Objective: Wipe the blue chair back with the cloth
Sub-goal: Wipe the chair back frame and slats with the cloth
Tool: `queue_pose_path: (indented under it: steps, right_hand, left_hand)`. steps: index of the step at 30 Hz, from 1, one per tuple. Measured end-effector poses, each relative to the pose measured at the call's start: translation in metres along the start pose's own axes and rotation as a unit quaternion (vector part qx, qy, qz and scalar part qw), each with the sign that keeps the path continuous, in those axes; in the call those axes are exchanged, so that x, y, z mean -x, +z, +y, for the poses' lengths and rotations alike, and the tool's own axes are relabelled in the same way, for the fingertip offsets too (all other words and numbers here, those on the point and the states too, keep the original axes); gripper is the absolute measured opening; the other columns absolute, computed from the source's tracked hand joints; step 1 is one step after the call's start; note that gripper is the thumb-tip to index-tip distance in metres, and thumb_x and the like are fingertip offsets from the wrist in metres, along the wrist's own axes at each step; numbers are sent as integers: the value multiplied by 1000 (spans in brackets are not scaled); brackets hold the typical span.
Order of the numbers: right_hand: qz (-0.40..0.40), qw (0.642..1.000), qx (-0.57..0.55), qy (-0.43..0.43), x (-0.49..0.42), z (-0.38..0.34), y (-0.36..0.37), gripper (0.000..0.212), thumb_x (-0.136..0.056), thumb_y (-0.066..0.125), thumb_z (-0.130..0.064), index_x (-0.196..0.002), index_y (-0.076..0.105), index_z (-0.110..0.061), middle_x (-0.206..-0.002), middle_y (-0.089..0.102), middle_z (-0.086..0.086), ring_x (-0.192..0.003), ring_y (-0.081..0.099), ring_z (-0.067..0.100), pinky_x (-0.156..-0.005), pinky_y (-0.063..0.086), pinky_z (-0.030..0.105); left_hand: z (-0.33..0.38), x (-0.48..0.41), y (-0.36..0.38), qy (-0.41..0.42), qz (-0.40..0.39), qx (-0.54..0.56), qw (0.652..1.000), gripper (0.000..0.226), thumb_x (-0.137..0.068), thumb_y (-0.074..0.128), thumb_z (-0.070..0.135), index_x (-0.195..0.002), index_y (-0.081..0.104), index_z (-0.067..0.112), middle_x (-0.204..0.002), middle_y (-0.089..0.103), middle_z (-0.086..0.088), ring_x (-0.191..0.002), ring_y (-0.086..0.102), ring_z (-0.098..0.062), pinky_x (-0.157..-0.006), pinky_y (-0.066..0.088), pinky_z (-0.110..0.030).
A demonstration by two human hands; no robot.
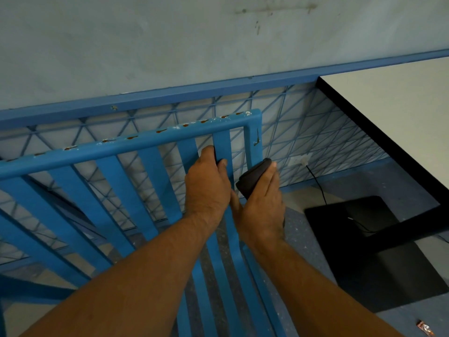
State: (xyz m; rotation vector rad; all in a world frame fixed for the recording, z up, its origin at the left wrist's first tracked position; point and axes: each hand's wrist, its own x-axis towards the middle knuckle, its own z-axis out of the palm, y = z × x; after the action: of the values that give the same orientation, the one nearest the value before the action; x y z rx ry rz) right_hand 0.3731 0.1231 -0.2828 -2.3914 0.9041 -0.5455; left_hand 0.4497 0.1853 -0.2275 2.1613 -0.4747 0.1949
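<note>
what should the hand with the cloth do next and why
Probably slide the cloth up the chair back's right upright towards the top corner. The right hand holds the cloth against that upright partway up, a dark scuff sits just above it, and the top rail beyond shows rusty spots and white flecks. The left hand grips a slat, apparently steadying the chair.

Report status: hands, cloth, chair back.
Left hand grips a slat of the blue chair back. Right hand holds dark cloth against the end upright. Nothing blocks the slats.
</note>
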Motion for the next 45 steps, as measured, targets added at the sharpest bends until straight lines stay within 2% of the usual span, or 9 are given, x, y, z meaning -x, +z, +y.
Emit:
queue_pose_path:
  steps: [4, 7, 9, 13, 19, 25, 32, 42, 45]
  right_hand:
    - [-51, 994, -81, -51, 3, 10, -14, 84, -97, 38, -52, -148, -20, -20, -163, -10, 5, -146, -3, 10, -122, 12, 37]
    - [-71, 987, -138, -37, -3, 19, -23, 70, -100, 42, -41, -155, 0, -28, -161, 21, 0, -143, 27, 14, -112, 35, 38]
    - [-47, 990, -133, -13, -10, 17, -21, 63, -97, 50, -44, -150, 20, -31, -140, 48, -4, -120, 52, 14, -92, 50, 38]
    - [-5, 994, -101, 35, -20, 5, -11, 45, -88, 57, -54, -122, 38, -32, -110, 56, -7, -91, 60, 17, -70, 54, 39]
    - [6, 996, -80, 46, -22, 3, -8, 48, -91, 53, -53, -128, 39, -27, -113, 60, -1, -92, 62, 23, -75, 55, 46]
    - [13, 992, -120, 29, -33, 2, -19, 46, -96, 41, -52, -135, 44, -29, -106, 68, 2, -93, 64, 23, -75, 53, 37]
    - [42, 983, -179, 15, -66, -29, -23, 47, -89, 53, -57, -126, 42, -31, -101, 63, -6, -87, 62, 15, -75, 55, 42]
    - [16, 989, -133, -59, -42, -8, -15, 82, -91, 44, -59, -154, 6, -23, -150, 36, 0, -131, 42, 15, -97, 44, 36]
    - [14, 987, -158, -30, -52, -14, -18, 74, -90, 41, -60, -150, 18, -25, -141, 46, 0, -118, 53, 17, -91, 50, 42]
  left_hand:
    - [-2, -1, 1, 6, 0, -2, 1000, 14, -94, 55, 19, -103, 57, 8, -84, 62, -1, -79, 62, -16, -71, 56, -32]
    - [-3, -2, 1, 9, 0, -7, 1000, 17, -94, 54, 20, -106, 57, 8, -87, 65, -4, -80, 63, -17, -71, 56, -32]
    - [-4, -2, 2, 6, -2, -4, 1000, 17, -94, 54, 20, -107, 57, 9, -88, 65, -3, -80, 62, -15, -69, 54, -26]
    - [-5, -1, 3, 12, -4, 3, 1000, 17, -94, 54, 20, -107, 57, 9, -90, 65, -2, -81, 62, -13, -71, 56, -27]
    - [-6, -1, 4, 15, 0, -1, 1000, 20, -94, 54, 20, -110, 56, 7, -91, 65, -5, -83, 63, -16, -73, 56, -31]
    - [-6, -1, 5, 13, 6, -4, 1000, 19, -94, 54, 21, -109, 56, 9, -90, 65, -3, -83, 63, -16, -73, 56, -31]
    - [-4, -1, 3, 14, 4, 4, 1000, 13, -94, 55, 18, -104, 57, 10, -87, 65, -1, -80, 63, -15, -71, 56, -29]
    - [-6, -2, 3, 17, -1, -2, 1000, 15, -94, 54, 20, -106, 56, 11, -85, 64, -1, -78, 63, -14, -69, 57, -31]
    - [-5, -1, 4, 20, 1, -3, 1000, 16, -94, 54, 19, -107, 56, 10, -86, 65, 0, -78, 62, -13, -69, 55, -26]
